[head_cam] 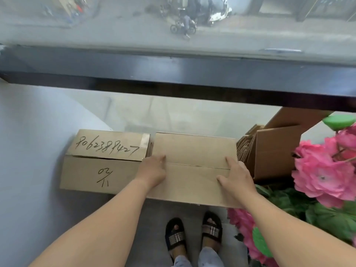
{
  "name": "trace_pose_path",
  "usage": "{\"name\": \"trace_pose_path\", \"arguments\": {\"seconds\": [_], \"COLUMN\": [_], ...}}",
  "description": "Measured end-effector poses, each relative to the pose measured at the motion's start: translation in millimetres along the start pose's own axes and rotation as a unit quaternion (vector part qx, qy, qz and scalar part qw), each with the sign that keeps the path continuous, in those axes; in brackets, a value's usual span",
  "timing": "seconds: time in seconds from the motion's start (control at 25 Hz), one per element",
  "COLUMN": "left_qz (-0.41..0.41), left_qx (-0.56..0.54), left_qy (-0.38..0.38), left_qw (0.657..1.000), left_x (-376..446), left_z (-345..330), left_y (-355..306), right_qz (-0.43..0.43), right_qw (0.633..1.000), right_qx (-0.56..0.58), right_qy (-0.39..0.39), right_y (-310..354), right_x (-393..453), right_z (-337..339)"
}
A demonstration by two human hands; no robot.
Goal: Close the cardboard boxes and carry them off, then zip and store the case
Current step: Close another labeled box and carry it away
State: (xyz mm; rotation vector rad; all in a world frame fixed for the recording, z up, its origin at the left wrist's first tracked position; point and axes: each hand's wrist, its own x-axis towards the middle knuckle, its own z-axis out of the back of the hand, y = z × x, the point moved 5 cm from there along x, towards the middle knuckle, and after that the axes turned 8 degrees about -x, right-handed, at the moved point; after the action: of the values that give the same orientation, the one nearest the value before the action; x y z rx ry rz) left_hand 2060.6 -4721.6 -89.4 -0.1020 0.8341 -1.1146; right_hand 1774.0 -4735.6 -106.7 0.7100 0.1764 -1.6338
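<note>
Two cardboard boxes sit side by side on the floor under a window. The plain box [194, 151] has its top flaps down, meeting along a middle seam. My left hand [153, 171] lies flat on its left edge, fingers straight along the seam. On the right side of the lid, my right hand [236, 176] presses with spread fingers. The box on the left [100, 170] is shut, with handwritten numbers on its lid. No zip case is in view.
An open carton [273, 151] with stacked cardboard pieces stands at the right. Pink artificial flowers [323, 174] with green leaves crowd the right side. A dark window sill [173, 78] runs overhead. My feet in sandals [192, 236] stand just behind the box.
</note>
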Motion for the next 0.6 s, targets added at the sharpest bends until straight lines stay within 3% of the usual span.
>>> {"name": "trace_pose_path", "arguments": {"seconds": [0.32, 0.6], "left_qz": [0.040, 0.042], "left_qx": [-0.010, 0.009], "left_qy": [0.037, -0.052], "left_qw": [0.998, 0.998], "left_x": [16, 3], "left_z": [-28, 2], "left_y": [32, 6], "right_qz": [0.020, 0.011], "right_qw": [1.000, 1.000], "right_qx": [0.009, 0.013], "right_qy": [-0.016, 0.025], "right_y": [1, -7], "right_x": [20, 12], "right_z": [-31, -16]}}
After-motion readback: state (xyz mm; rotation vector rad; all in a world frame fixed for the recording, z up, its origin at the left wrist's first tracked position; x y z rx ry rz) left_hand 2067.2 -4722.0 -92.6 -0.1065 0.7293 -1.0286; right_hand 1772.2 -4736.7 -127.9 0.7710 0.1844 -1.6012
